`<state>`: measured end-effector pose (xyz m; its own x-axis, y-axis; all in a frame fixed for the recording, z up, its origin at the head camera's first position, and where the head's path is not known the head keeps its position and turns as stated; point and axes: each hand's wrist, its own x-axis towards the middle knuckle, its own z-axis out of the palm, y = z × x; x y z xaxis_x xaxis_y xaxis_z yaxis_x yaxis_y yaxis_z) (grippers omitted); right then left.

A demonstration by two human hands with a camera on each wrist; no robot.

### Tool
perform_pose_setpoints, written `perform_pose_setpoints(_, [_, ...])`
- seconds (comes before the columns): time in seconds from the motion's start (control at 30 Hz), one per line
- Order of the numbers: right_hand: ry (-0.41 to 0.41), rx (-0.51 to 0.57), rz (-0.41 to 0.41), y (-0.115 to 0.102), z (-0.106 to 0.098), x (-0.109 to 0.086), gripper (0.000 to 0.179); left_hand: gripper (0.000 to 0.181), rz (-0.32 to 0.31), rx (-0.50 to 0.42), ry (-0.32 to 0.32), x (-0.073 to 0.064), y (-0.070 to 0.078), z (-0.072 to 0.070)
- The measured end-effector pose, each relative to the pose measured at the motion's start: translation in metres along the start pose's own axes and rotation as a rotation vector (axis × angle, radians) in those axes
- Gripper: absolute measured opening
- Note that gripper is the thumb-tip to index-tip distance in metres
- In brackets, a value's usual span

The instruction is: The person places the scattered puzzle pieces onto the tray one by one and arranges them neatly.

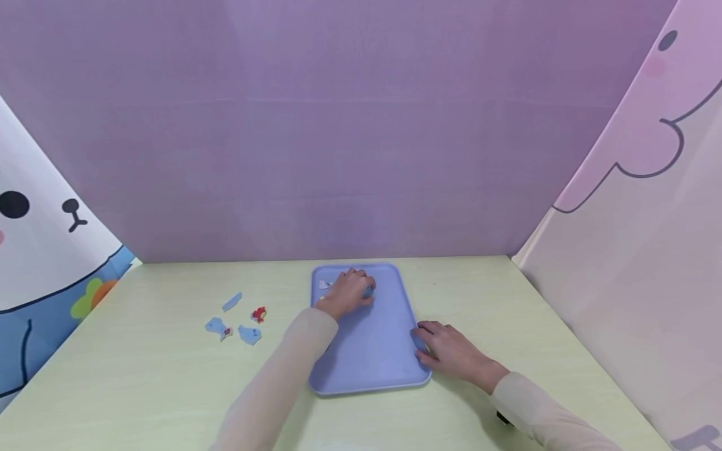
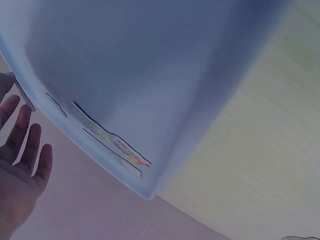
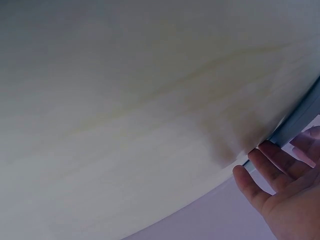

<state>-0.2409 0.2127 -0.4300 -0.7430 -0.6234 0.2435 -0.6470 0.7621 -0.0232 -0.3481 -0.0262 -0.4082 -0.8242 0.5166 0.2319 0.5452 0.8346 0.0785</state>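
My left hand (image 1: 350, 293) is over the far part of a blue tray (image 1: 375, 351). Its thumb and fingers pinch a small flat light-blue piece (image 2: 24, 95), seen edge-on in the left wrist view. Other flat printed paper-like pieces lie by the tray's far left corner; a colourful piece (image 2: 117, 142) shows there, and the left arm partly covers this area in the head view. My right hand (image 1: 454, 352) holds the tray's right rim, with fingertips at the edge (image 3: 300, 112) in the right wrist view.
Left of the tray, several loose cut-out pieces lie on the pale table (image 1: 169, 382): a blue strip (image 1: 232, 302), a red piece (image 1: 259, 314) and two blue pieces, one (image 1: 249, 334) nearer the tray. A small black object (image 1: 504, 418) shows under the right sleeve. A purple backdrop (image 1: 338, 156) stands behind.
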Motion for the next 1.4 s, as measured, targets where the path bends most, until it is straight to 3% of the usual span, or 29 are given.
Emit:
perform_pose_setpoints(0.47, [0.001,-0.025,0.006,0.001,0.001,0.000,0.041,0.024,0.030,0.026,-0.021,0.006,0.000,0.006])
perform_pose_setpoints(1.2, [0.009,-0.041,-0.008,0.001,0.004,0.000,0.040,0.029,-0.008,0.076,-0.083,0.009,0.005,0.010])
perform_pose_setpoints(1.4, [-0.010,-0.036,0.007,0.000,0.001,0.000,0.041,0.028,0.002,0.064,-0.057,0.008,0.004,0.007])
